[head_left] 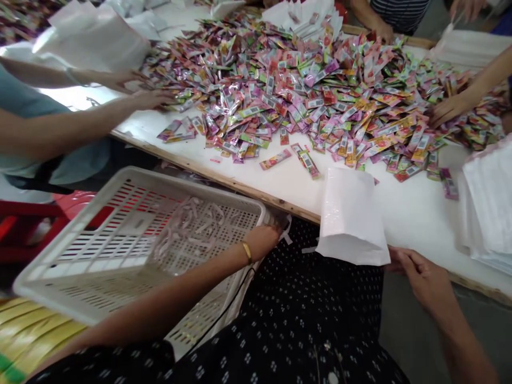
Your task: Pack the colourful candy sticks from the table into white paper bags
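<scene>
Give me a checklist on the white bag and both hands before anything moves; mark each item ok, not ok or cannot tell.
1. Right hand on the white bag: ok, it pinches the near right corner.
2. Bag mouth open: ok, it gapes toward the person.
3. Bag wholly on the table: not ok, its open end overhangs the edge.
4. Left hand free: cannot tell; a white strip shows at its fingertips, but the grip is unclear.
5. Sachets in sight: ok, heaped beyond the bag.
6. Bag empty: cannot tell, its inside is hidden.
</scene>
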`<state>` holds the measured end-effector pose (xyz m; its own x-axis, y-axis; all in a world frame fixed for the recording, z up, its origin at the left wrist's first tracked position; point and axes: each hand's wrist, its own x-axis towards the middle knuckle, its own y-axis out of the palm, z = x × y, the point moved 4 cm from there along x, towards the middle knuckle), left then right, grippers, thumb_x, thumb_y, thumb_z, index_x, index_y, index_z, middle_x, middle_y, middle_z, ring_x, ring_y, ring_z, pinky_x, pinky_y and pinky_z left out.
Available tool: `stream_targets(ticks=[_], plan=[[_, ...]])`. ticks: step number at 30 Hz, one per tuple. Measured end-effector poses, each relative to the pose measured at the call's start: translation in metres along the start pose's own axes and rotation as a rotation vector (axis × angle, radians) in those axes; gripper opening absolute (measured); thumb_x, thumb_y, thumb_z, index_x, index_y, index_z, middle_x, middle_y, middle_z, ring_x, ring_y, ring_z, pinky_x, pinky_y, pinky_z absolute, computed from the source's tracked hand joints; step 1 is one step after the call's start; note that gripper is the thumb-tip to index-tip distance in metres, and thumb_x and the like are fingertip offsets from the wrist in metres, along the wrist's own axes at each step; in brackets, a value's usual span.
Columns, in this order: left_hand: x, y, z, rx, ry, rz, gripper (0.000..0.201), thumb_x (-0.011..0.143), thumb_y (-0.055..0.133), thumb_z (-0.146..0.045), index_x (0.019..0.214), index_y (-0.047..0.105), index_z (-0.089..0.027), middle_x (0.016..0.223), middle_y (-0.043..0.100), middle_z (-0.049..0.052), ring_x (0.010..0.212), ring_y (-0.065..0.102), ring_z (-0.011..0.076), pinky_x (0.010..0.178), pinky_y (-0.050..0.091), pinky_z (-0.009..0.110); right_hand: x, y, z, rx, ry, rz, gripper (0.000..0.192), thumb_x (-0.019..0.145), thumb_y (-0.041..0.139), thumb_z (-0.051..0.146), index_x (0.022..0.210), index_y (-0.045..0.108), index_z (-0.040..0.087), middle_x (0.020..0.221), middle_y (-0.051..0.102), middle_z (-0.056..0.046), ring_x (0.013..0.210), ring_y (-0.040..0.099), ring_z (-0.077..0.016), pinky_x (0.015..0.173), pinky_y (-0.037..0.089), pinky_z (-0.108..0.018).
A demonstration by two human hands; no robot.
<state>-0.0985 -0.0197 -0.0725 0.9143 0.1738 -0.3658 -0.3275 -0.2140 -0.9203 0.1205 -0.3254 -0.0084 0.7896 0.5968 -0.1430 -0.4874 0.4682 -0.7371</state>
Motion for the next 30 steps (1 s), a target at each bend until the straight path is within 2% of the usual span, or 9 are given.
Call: stream_targets(ticks=[3,6,8,12,16,20,23,26,30], plan=[[0.006,-0.034,-0.014,-0.069,0.113,-0.5,0.049,0.09,0.055,-0.031,0.135,0.048,-0.013,0.121,0.059,0.018,0.113,0.057,0.0289,0.095,0.049,0.045,0.008,-0.011,0.012,-0.42,-0.456,-0.278,0.048,0.09,0.054,0.035,0.135,0.051,0.018,0.133,0.056,-0.013,0.119,0.057,-0.0275,0.101,0.047,-0.043],[0.024,-0.056,-0.039,-0.097,0.479,-0.788,0.057,0.091,0.053,-0.04,0.142,0.039,-0.019,0.145,0.041,0.017,0.139,0.032,0.0307,0.113,0.033,0.051,0.027,0.001,0.031,-0.651,-0.888,-0.2,0.068,0.09,0.052,0.02,0.152,0.023,0.016,0.15,0.035,-0.015,0.139,0.033,-0.0292,0.113,0.031,-0.051],[0.041,-0.057,-0.053,-0.101,0.673,-0.801,0.049,0.095,0.046,-0.034,0.141,0.041,-0.019,0.147,0.04,0.015,0.145,0.022,0.0277,0.117,0.028,0.048,0.04,0.011,0.041,-0.701,-1.066,-0.065,0.069,0.092,0.044,0.015,0.153,0.013,0.015,0.15,0.035,-0.014,0.142,0.027,-0.027,0.116,0.024,-0.052],[0.053,-0.04,-0.063,-0.135,0.874,-0.609,0.04,0.099,0.034,-0.026,0.134,0.051,-0.019,0.14,0.052,0.009,0.144,0.027,0.0207,0.117,0.029,0.041,0.047,0.028,0.038,-0.73,-1.232,0.125,0.062,0.093,0.036,0.008,0.152,0.021,0.019,0.148,0.041,-0.006,0.143,0.025,-0.0211,0.118,0.019,-0.048],[0.043,-0.032,-0.058,-0.338,0.701,-0.611,0.033,0.099,0.04,-0.035,0.121,0.061,-0.022,0.126,0.064,0.007,0.132,0.045,0.0198,0.11,0.032,0.041,0.041,0.035,0.021,-0.629,-1.141,0.136,0.052,0.096,0.037,0.02,0.147,0.033,0.024,0.144,0.047,-0.004,0.142,0.028,-0.0227,0.118,0.013,-0.052],[0.05,-0.044,-0.06,-0.536,0.398,-0.639,0.03,0.099,0.04,-0.034,0.099,0.066,-0.018,0.099,0.072,0.004,0.1,0.061,0.0154,0.096,0.036,0.037,0.043,0.035,0.018,-0.38,-0.858,-0.008,0.036,0.097,0.041,0.026,0.129,0.056,0.029,0.12,0.066,-0.001,0.129,0.046,-0.0207,0.118,0.01,-0.053],[0.064,-0.053,-0.064,-0.543,0.122,-0.588,0.039,0.099,0.038,-0.034,0.072,0.06,-0.016,0.076,0.065,0.004,0.079,0.058,0.0148,0.086,0.038,0.034,0.047,0.037,0.017,-0.241,-0.578,-0.127,0.03,0.097,0.042,0.034,0.103,0.068,0.023,0.103,0.069,-0.005,0.112,0.057,-0.0205,0.118,0.016,-0.05],[0.072,-0.058,-0.066,-0.529,-0.087,-0.542,0.042,0.097,0.04,-0.035,0.062,0.052,-0.017,0.065,0.056,0.002,0.069,0.052,0.0149,0.082,0.038,0.033,0.048,0.041,0.015,-0.204,-0.335,-0.187,0.043,0.094,0.041,0.049,0.083,0.07,0.019,0.092,0.066,-0.01,0.106,0.056,-0.024,0.115,0.024,-0.049],[0.074,-0.062,-0.07,-0.479,-0.193,-0.5,0.041,0.096,0.043,-0.037,0.062,0.053,-0.016,0.062,0.055,0.002,0.065,0.051,0.015,0.081,0.036,0.034,0.046,0.043,0.018,-0.231,-0.239,-0.213,0.047,0.092,0.04,0.054,0.079,0.069,0.018,0.087,0.063,-0.011,0.098,0.054,-0.0266,0.107,0.032,-0.051]])
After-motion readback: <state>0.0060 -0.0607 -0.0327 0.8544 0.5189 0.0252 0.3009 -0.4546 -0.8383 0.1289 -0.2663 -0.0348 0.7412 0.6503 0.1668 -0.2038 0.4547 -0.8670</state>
